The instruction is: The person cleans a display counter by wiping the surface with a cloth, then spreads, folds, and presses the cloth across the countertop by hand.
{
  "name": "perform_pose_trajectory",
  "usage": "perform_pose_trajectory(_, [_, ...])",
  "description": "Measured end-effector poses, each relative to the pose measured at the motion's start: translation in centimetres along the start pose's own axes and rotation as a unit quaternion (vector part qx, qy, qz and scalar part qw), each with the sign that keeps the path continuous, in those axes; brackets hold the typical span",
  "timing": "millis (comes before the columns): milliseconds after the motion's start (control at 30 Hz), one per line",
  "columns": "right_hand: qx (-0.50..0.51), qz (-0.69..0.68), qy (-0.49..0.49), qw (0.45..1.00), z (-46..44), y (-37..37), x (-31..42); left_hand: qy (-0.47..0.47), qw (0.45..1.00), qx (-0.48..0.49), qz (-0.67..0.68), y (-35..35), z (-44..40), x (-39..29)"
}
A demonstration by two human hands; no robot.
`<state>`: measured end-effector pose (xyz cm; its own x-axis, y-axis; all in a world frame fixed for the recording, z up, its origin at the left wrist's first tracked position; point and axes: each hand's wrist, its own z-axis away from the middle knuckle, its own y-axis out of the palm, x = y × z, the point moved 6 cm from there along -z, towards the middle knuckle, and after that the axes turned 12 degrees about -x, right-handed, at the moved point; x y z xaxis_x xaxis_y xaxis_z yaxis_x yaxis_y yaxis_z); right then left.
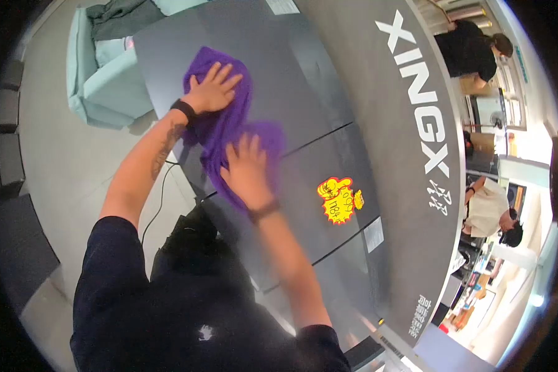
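A purple cloth lies bunched and twisted over a dark grey tabletop. Its lower right part is smeared by motion. My left hand rests flat on the cloth's upper part, fingers spread, with a dark band at the wrist. Lower down, my right hand presses on the cloth's lower part with its fingers apart, slightly blurred. Neither hand has its fingers wrapped round the cloth. To the right of my right hand, a yellow and red price tag with handwritten figures lies on the dark surface.
Dark seams divide the tabletop. A grey panel with white lettering runs along its far side. A pale teal armchair stands at the upper left. A thin cable trails across the floor. Two people are beyond the panel.
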<state>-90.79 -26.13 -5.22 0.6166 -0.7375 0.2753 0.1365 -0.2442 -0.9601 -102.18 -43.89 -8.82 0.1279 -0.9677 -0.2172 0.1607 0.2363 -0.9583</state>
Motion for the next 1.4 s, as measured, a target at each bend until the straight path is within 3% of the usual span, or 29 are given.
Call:
perform_pose_trajectory(233, [0.003,-0.057,0.041,0.997,-4.7,-0.3,-0.3,-0.008,0.999,0.015,-0.041,-0.5,-5.2,2.1])
perform_pose_trajectory(367, [-0.007,-0.052,0.077,0.996,-1.5,-1.0,-1.2,0.045,0.992,-0.057,-0.102,1.5,-4.6,2.7])
perform_pose_trajectory(433, [-0.018,-0.053,0.105,0.993,2.4,-1.1,-2.5,0.080,0.979,-0.053,-0.181,2.9,-2.8,0.7])
perform_pose_trajectory(500, [-0.034,-0.036,0.117,0.992,7.6,-1.9,-4.4,0.062,0.988,-0.113,-0.088,4.0,0.6,-1.6])
perform_pose_trajectory(700, [-0.136,-0.033,0.190,0.972,26.7,-4.8,-9.7,0.115,0.982,-0.122,-0.082,6.7,13.7,-13.8])
perform_pose_trajectory(1000, [-0.144,-0.008,0.342,0.928,49.6,-7.5,-9.3,0.239,0.969,-0.066,-0.009,11.7,33.7,-31.7])
perform_pose_trajectory(1100, [-0.144,0.005,0.363,0.921,51.3,-6.4,-9.1,0.245,0.968,-0.051,0.013,12.8,35.3,-32.9])
perform_pose_trajectory(1267, [-0.097,0.018,0.358,0.928,45.9,-7.0,-8.3,0.284,0.959,0.005,0.001,10.6,33.1,-30.5])
perform_pose_trajectory(1400, [-0.048,0.022,0.336,0.940,39.8,-6.2,-7.9,0.192,0.979,-0.059,0.007,9.6,27.8,-25.0])
